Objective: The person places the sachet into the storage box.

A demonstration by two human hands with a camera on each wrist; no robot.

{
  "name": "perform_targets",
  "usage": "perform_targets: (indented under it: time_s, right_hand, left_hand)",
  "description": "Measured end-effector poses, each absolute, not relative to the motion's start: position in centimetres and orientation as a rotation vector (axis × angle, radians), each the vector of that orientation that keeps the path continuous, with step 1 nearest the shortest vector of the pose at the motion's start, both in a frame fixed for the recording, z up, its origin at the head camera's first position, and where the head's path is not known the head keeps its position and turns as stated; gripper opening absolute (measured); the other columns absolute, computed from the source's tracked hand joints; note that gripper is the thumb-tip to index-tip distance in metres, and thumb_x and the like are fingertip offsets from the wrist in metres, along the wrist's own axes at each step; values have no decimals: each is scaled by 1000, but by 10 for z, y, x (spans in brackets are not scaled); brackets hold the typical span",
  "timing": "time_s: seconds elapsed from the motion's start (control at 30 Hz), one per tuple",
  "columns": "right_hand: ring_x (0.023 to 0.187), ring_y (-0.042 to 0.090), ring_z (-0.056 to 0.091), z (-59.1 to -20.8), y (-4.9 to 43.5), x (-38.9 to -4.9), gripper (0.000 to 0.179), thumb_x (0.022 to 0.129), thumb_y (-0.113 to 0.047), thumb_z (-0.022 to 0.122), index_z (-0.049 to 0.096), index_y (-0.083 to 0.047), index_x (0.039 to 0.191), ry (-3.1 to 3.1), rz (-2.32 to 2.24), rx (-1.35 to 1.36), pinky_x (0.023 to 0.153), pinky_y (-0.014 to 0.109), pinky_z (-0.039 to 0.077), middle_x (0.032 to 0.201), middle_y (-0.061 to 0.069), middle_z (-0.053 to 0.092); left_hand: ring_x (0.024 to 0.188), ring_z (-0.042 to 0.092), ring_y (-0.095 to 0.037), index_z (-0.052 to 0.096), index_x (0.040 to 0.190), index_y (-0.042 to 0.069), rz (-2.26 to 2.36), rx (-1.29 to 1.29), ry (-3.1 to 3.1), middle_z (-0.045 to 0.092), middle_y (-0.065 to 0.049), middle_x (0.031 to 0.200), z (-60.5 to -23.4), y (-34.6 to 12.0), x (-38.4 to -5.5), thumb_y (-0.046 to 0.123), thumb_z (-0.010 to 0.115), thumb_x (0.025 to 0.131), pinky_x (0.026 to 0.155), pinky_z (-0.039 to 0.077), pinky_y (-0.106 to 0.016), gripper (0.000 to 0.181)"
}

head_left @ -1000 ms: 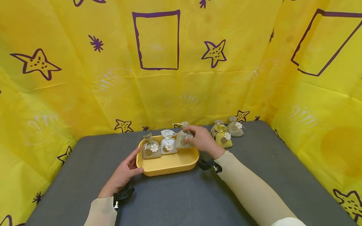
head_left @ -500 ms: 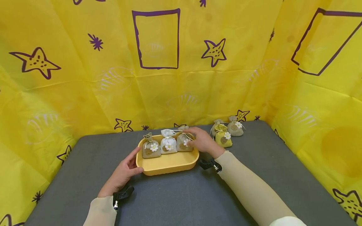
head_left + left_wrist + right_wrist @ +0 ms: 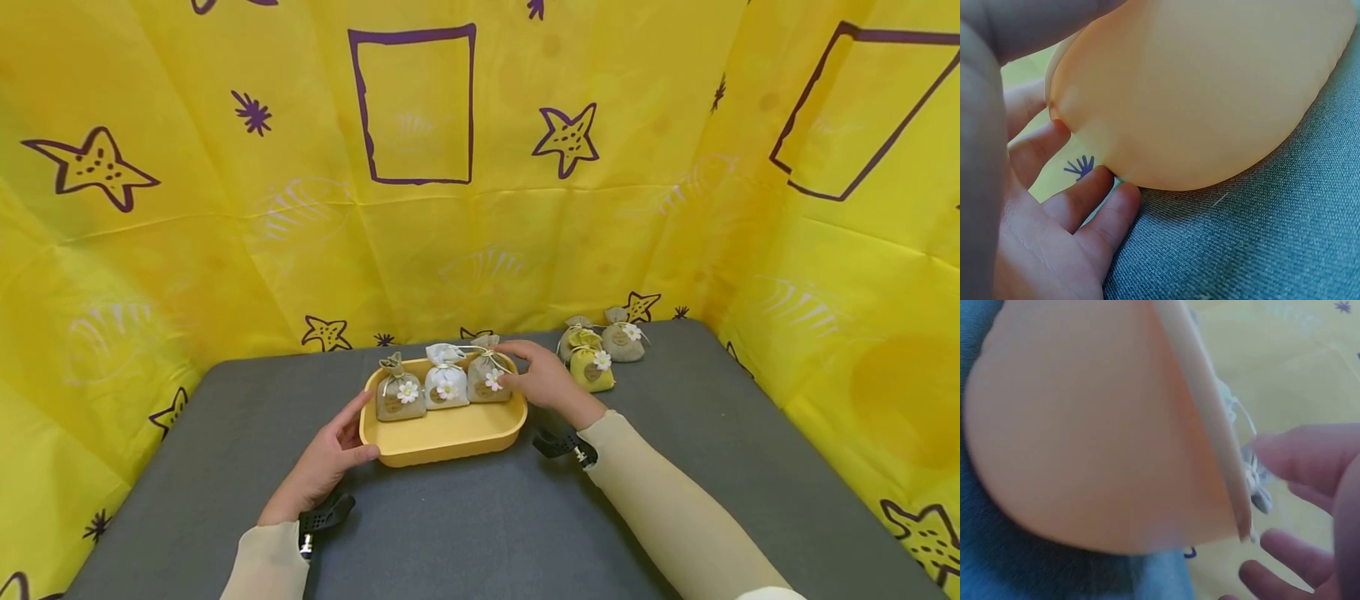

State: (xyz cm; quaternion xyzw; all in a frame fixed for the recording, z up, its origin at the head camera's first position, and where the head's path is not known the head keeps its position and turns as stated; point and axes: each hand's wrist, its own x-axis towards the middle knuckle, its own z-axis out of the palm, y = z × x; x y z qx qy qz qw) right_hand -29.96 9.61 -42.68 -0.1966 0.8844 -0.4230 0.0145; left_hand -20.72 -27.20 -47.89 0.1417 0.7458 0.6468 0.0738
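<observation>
A yellow tray (image 3: 450, 437) holds three small drawstring pouches in a row, each with a white flower: a brown pouch (image 3: 397, 404) at left, a white pouch (image 3: 444, 393) in the middle and a beige pouch (image 3: 483, 385) at right. Around the tray's left end, my left hand (image 3: 322, 462) steadies it, thumb at the front corner and fingers along the side wall, as the left wrist view also shows. My right hand (image 3: 547, 379) is beside the beige pouch, its thumb close to the cord and its other fingers spread apart in the right wrist view.
Several more pouches stand at the back right: a yellow pouch (image 3: 591, 367) in front, a beige pouch (image 3: 624, 340) behind at right, and another partly hidden. All rests on a grey cloth-covered table (image 3: 450, 533), with a yellow patterned curtain (image 3: 420, 250) behind.
The beige pouch has gone down into the tray's right end and stands beside the white one. My right hand has loosened from it and drawn slightly right. My left hand has stayed put.
</observation>
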Motion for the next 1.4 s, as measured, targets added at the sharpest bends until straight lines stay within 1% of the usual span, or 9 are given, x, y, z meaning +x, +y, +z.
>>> perform_targets:
  time_s: [0.1,0.3,0.6,0.73,0.93,1.0,1.17,1.23,1.4]
  right_hand:
    - [133,28,44,-432,107,-293,51,92,-21,74,58,-17,141,2712,-1482,-586,101,50,44,144,4,51]
    - [137,33,40,-440,136,-276,56,94,-22,73,53,-14,145,2641,-1671,-541,103,51,43,148,6,46]
    - [128,37,48,-445,188,-257,59,89,-15,77,54,-7,142,2757,-1718,-439,98,54,46,142,14,52]
    - [132,39,43,-450,215,-254,61,90,-17,76,51,-7,145,2759,-1751,-316,98,58,44,148,16,45]
    - [140,40,33,-456,253,-246,68,94,-25,72,40,-12,153,2654,-1816,-127,102,63,37,158,12,32]
    - [140,40,33,-457,262,-243,70,95,-26,71,38,-11,154,2642,-1826,-101,102,60,39,158,13,32]
    - [139,41,33,-462,279,-242,72,96,-28,70,33,-6,155,2566,-1891,-61,91,30,49,158,19,29]
    - [140,42,31,-465,283,-244,74,96,-27,70,31,-3,155,2483,-1964,-51,86,23,51,158,21,26]
    - [142,43,24,-471,286,-250,79,95,-20,71,24,0,156,2278,-2142,-42,89,29,53,160,23,15]
  left_hand:
    - [143,27,-37,20,161,16,1935,413,2243,10,-15,164,-479,-271,-207,4,71,92,99,41,-21,86]
    - [144,25,-36,19,161,16,1938,395,2249,9,-14,164,-480,-271,-207,4,71,92,99,40,-21,87]
    - [143,26,-39,19,161,15,1937,399,2255,9,-16,164,-479,-274,-207,4,71,93,98,41,-21,86]
    - [144,24,-41,18,160,13,1938,421,2252,8,-18,164,-479,-274,-207,3,70,93,99,40,-21,85]
    - [144,24,-41,19,161,14,1932,416,2250,7,-19,164,-478,-273,-208,4,69,94,99,40,-20,84]
    - [144,24,-41,18,161,14,1930,412,2248,7,-18,164,-478,-273,-208,4,69,94,99,40,-20,85]
    - [144,24,-41,18,161,14,1931,413,2245,7,-18,164,-478,-273,-208,3,69,93,99,40,-21,85]
    - [144,24,-41,18,161,15,1929,417,2248,7,-18,164,-479,-273,-208,3,69,93,99,40,-21,85]
    - [143,25,-42,18,161,12,1942,441,2235,8,-21,163,-481,-272,-209,2,69,93,98,41,-21,85]
